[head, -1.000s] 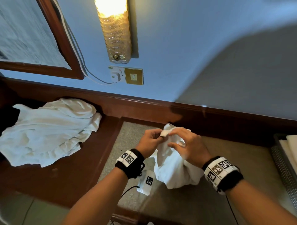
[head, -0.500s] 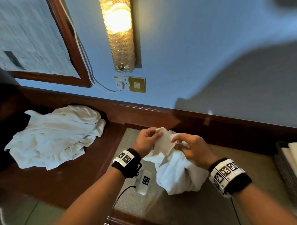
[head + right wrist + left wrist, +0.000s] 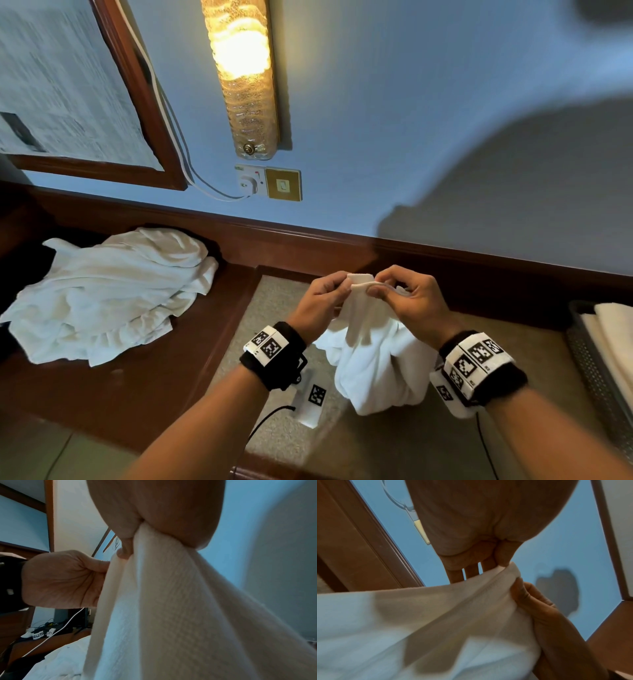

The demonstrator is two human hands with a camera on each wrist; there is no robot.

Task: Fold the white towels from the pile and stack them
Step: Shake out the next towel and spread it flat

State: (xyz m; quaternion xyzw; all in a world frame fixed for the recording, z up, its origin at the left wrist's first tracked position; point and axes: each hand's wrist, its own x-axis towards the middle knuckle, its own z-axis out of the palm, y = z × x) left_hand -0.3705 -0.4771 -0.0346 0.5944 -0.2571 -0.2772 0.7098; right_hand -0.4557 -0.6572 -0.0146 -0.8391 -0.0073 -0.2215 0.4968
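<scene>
One bunched white towel (image 3: 376,359), hanging

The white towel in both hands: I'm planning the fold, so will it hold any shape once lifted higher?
Probably not. The white towel sags in loose bunched folds below where the left hand and right hand pinch its hem, so it looks floppy. Its textured weave likely resists slipping.

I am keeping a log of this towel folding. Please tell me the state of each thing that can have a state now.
White towel in the hands: unfolded, hanging bunched, top edge pinched.
Left hand: pinches the towel edge.
Right hand: pinches the same edge, close beside the left.
Pile of white towels on the dark wooden ledge: crumpled, unfolded.
Folded towels in the metal mesh basket: folded, stacked.
Glass wall lamp: lit.
</scene>
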